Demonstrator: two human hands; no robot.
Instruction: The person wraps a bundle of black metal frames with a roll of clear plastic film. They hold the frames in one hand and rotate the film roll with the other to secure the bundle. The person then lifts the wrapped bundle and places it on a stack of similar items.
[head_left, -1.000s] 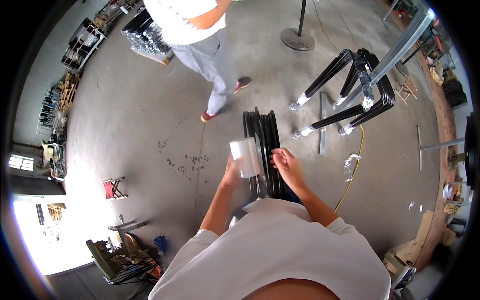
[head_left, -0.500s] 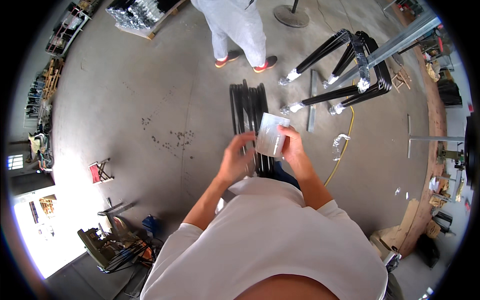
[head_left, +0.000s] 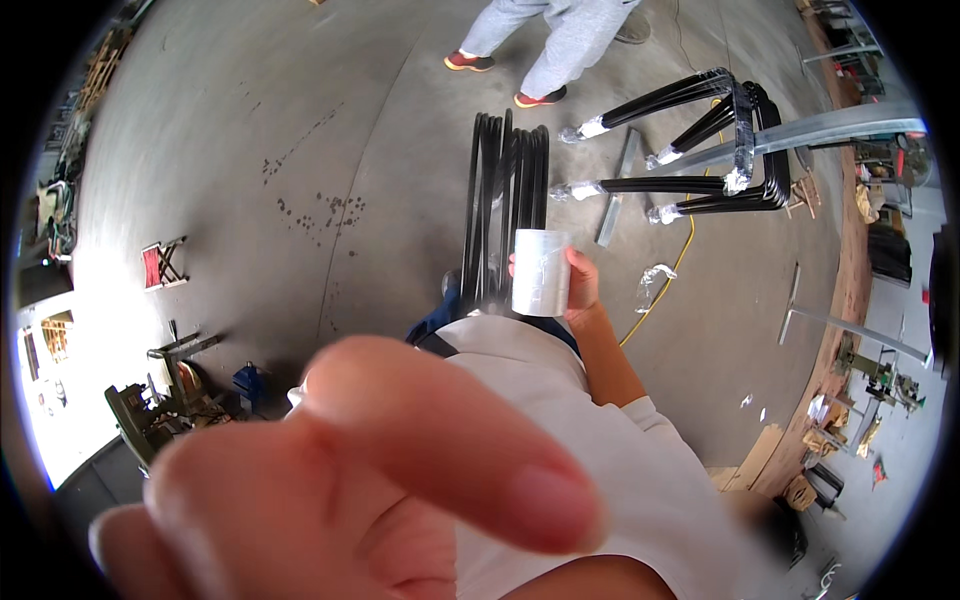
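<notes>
In my right hand (head_left: pixel 584 287) is a roll of clear plastic film (head_left: pixel 541 272), held upright over my waist. The right thumb side shows at its right edge, and a fingertip peeks out on its left. My left hand (head_left: pixel 330 480) is raised very close to the camera and fills the lower left. One of its fingers stretches to the right, apart from the others, which are bent; I see nothing held in it. Behind the roll stands a bundle of bent black tubes (head_left: pixel 508 190), its lower end partly hidden by the roll and my body.
Wrapped black tube frames (head_left: pixel 690 187) stand at the right beside a grey metal beam (head_left: pixel 840 122). A yellow hose (head_left: pixel 690 240) runs along the floor. Another person in grey trousers (head_left: pixel 570 50) stands ahead. A folding stool (head_left: pixel 163 264) and a green machine (head_left: pixel 140 415) are at left.
My left hand has left the roll and come up close to the camera. The right hand still holds the roll, now more upright. The other person's legs have shifted right in view.
</notes>
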